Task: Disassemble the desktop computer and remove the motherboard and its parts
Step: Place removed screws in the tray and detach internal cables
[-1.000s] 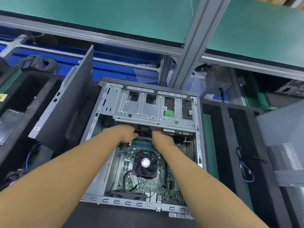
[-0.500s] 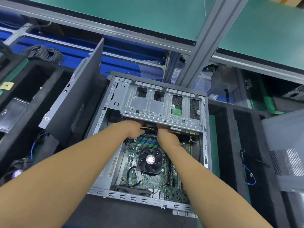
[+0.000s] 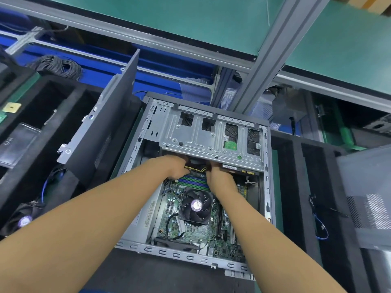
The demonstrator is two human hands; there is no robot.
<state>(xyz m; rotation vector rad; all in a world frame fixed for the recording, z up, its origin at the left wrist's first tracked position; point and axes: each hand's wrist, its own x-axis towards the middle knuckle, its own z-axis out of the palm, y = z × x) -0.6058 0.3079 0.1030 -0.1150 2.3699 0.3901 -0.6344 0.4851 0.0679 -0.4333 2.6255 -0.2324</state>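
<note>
Head view, from the left edge: a clear plastic tray (image 3: 19,142) lies in a black foam compartment. A small gold square chip (image 3: 11,107) sits beyond it, and a coil of black cable (image 3: 56,65) lies further back by the blue rail. Lower down, a blue cable (image 3: 44,187) runs beside a dark side panel (image 3: 101,123). The panel leans tilted against the left side of the computer case (image 3: 135,247), which lies open side up on the bench (image 3: 169,275).

Inside the case, a silver drive cage (image 3: 201,140) spans the far end. The left hand (image 3: 175,167) reaches under the cage's near edge. Its fingers are tucked out of sight there, so I cannot tell whether its grip is apart or clamped on anything. Yellow wires (image 3: 195,169) show in the gap between the two hands. The right hand (image 3: 221,178) reaches in just beside the left, its fingertips likewise hidden below the cage, so its grip cannot be told either.

The motherboard (image 3: 190,231) lies on the floor of the case, under both forearms. Its purple and green memory sticks (image 3: 193,181) sit just on the near side of the hands, and the black CPU fan (image 3: 196,205) sits between the forearms.

A grey aluminium post (image 3: 268,49) rises behind the case. To the right, a black foam tray (image 3: 296,187) holds a thin blue wire (image 3: 321,228), and a perforated grey panel (image 3: 368,199) stands at the far right.
</note>
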